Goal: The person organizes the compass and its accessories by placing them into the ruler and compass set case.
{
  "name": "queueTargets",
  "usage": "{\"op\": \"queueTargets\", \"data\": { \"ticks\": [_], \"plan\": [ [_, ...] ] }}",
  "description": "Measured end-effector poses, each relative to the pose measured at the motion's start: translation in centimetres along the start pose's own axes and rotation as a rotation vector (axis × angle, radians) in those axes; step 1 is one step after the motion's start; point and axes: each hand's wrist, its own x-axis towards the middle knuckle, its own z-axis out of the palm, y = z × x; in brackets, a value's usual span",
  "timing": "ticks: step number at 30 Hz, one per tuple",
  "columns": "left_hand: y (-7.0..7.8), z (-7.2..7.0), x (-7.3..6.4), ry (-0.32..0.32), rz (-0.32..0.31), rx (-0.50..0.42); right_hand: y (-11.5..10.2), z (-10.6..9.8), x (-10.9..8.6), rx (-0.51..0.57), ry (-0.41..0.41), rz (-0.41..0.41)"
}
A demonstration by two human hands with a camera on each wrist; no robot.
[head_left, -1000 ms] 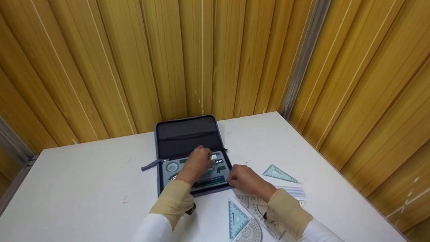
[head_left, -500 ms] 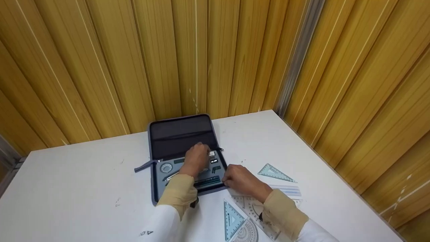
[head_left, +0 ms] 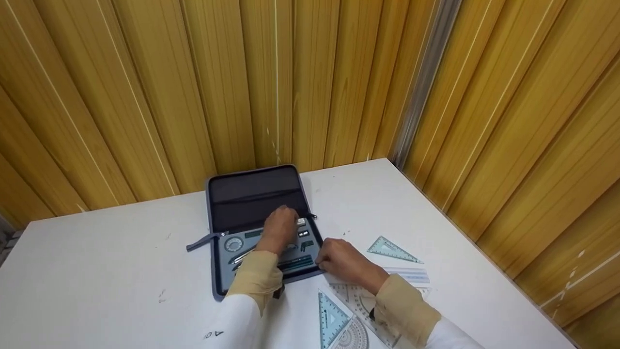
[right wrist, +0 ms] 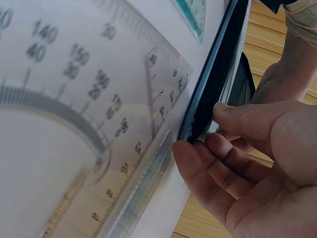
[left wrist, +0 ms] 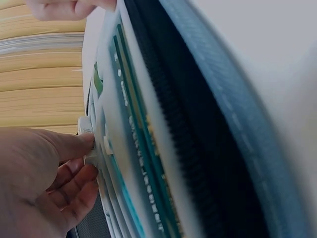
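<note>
A blue-grey zip case lies unfolded, its dark lid leaning back toward the wall. Its grey insert holds a round dial-like piece, a metal compass, dark green pencils and a small sharpener. At the insert's far right, my left hand pinches a small white block like an eraser, mostly hidden by thumb and fingers. My right hand grips the case's right edge near the front corner, thumb on the inner side and fingers outside in the right wrist view.
Right of the case lie a clear set square, a striped ruler and a large clear protractor plate, partly under the right forearm. Nearer me are another set square and a half-round protractor. Wood-patterned walls border the white table.
The scene slides left in the head view as the camera turns. Both hands stay at the same spots on the case, and more of the compass shows beside the left wrist.
</note>
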Motion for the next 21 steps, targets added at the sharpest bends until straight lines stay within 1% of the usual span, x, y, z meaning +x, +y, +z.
{"op": "queueTargets", "data": {
  "ticks": [6, 9, 13, 15, 21],
  "plan": [
    [-0.02, 0.14, 0.09, -0.024, -0.026, -0.048, 0.06, 0.05, 0.03, -0.009, 0.002, -0.002],
    [0.01, 0.19, 0.07, -0.008, -0.021, -0.06, 0.09, 0.03, -0.05, -0.014, 0.009, -0.016],
    [-0.34, 0.16, -0.11, 0.035, 0.005, -0.057, 0.11, 0.07, -0.09, -0.012, 0.012, -0.027],
    [-0.51, 0.06, -0.2, 0.044, 0.0, -0.056, 0.12, 0.06, -0.07, -0.016, 0.012, -0.023],
    [-0.84, -0.2, -0.34, 0.033, -0.028, -0.038, 0.14, 0.1, 0.09, -0.015, 0.014, -0.015]
  ]
}}
